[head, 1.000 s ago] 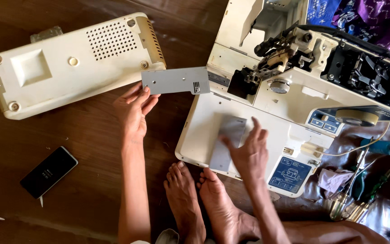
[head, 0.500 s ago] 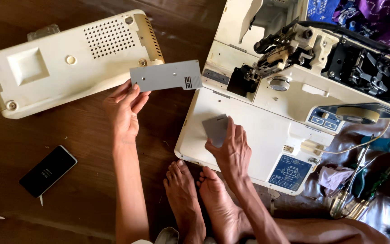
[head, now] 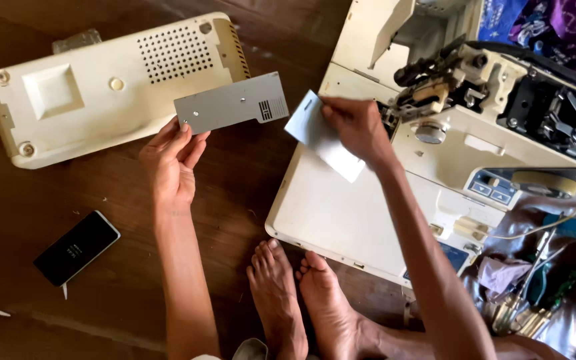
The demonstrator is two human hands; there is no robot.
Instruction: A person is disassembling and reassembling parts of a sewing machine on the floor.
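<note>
grey metal plate (head: 231,103), flat and oblong with a stepped edge, small holes and a slotted grille patch at one end, sits pinched at its lower corner in my left hand (head: 168,163), held above the wooden floor (head: 235,180) just in front of the cream plastic cover (head: 108,87). that cover lies on its back, boxy, with a perforated vent and screw bosses. my right hand (head: 358,127) is closed on a smaller pale sheet-metal plate (head: 321,137), smooth and rectangular, tilted over the white base of the opened sewing machine (head: 435,133), whose dark metal mechanism shows at the top right. a black phone (head: 77,248) lies on the floor to my left. screwdrivers (head: 535,293) lie on crumpled plastic sheeting by the machine. my bare feet (head: 301,300) rest at the base's near edge.
</note>
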